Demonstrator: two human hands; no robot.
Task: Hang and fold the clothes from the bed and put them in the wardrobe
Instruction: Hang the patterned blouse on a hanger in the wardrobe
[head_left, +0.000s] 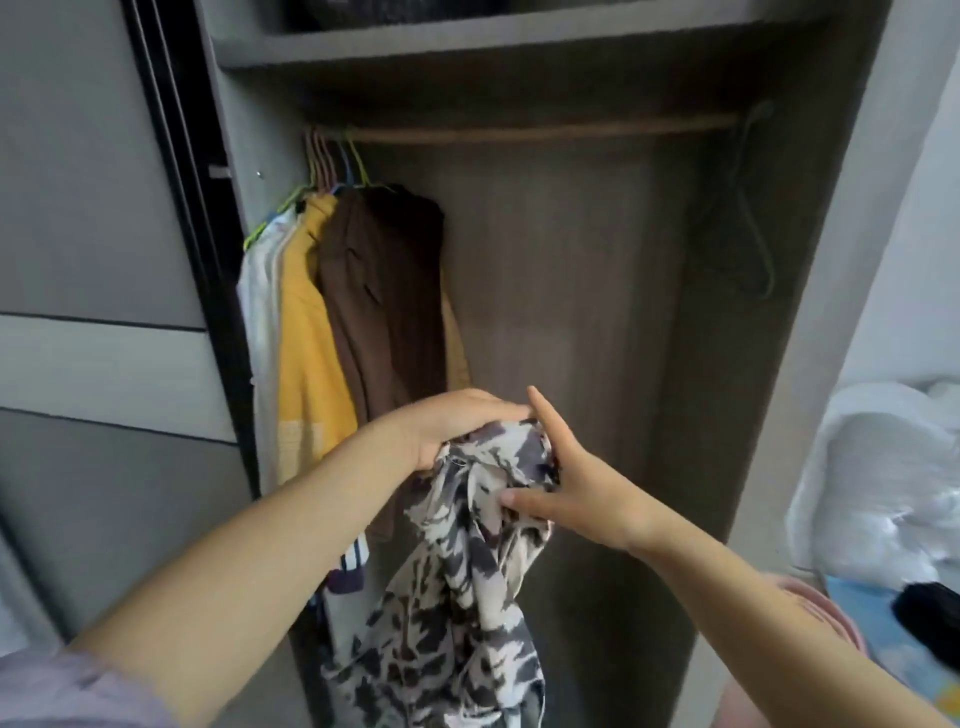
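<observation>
- Patterned garment (467, 561): dark-and-cream print, bunched at the top between both your hands, the rest hanging loose in front of the open wardrobe (810, 322), below the level of the rail (545, 132).
- Left hand (457, 426): curled over the top of the bunch, gripping it from above.
- Right hand (566, 488): fingers mostly straight, index pointing up, thumb laid against the fabric. It reads as pressing or steadying; no closed grip shows.
- No hanger visible inside the garment. Can't tell whether one is buried in the bunch.
- Risk: the fabric looks thin and slippery. With only the left hand truly clamping it, loosen that and the whole piece likely slides to the wardrobe floor.
- Risk: the top is crumpled, so neckline and shoulders aren't sorted. Threading a hanger now could catch one side only and hang lopsided.
- Hung clothes (358, 312), white, yellow and brown, crowd the rail's left end on coloured hangers (332, 161). Lifting your piece close to them could snag a sleeve or knock one off.
- A spare green hanger (748, 208) hangs at the far right, dim and hard to read. Reaching for it frees a hand from the garment, so mind the drop.
</observation>
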